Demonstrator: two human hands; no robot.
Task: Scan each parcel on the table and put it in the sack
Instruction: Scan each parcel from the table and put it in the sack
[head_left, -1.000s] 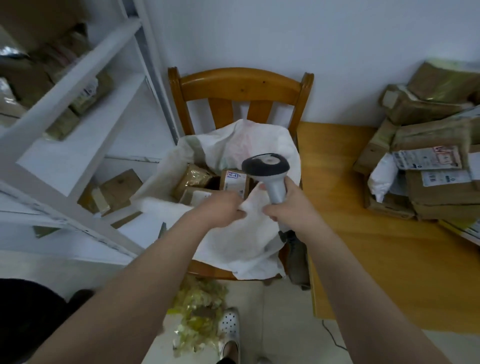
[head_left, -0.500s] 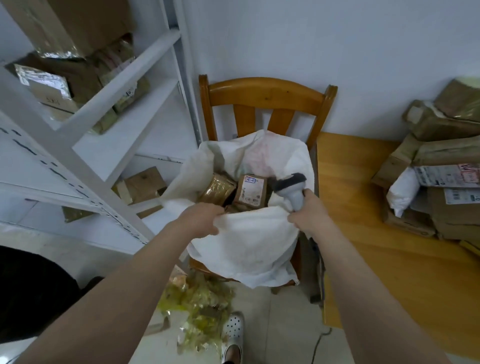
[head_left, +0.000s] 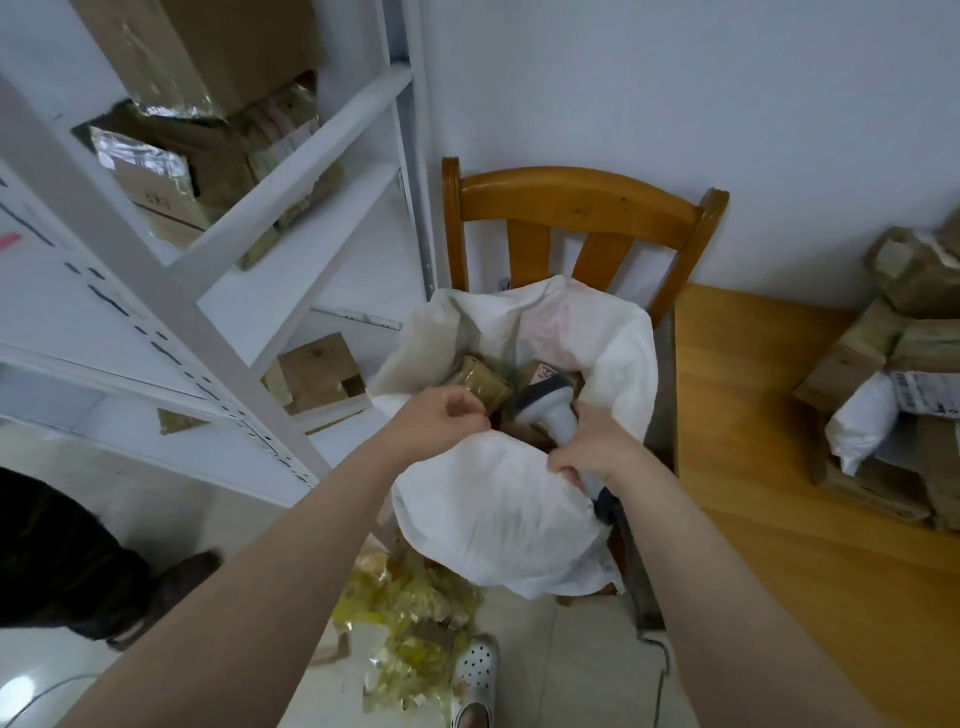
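A white sack (head_left: 498, 509) sits open on a wooden chair (head_left: 576, 208). Brown taped parcels (head_left: 480, 384) lie inside it. My left hand (head_left: 441, 421) pinches the sack's near rim on the left. My right hand (head_left: 592, 452) grips the handle of a grey barcode scanner (head_left: 545, 408) and also holds the rim on the right; the scanner's head hangs over the sack's mouth. A pile of brown and white parcels (head_left: 893, 374) lies on the wooden table (head_left: 769, 467) at the right.
White metal shelving (head_left: 218, 270) with boxes and parcels stands at the left. Crumpled yellowish wrapping (head_left: 415, 623) litters the floor below the chair. My white perforated shoe (head_left: 475, 675) is beside it. A dark shape (head_left: 57, 561) sits at the far left on the floor.
Both hands have kept hold of the sack's rim and spread slightly. The scanner has tipped lower into the sack's mouth. The view has shifted left and down.
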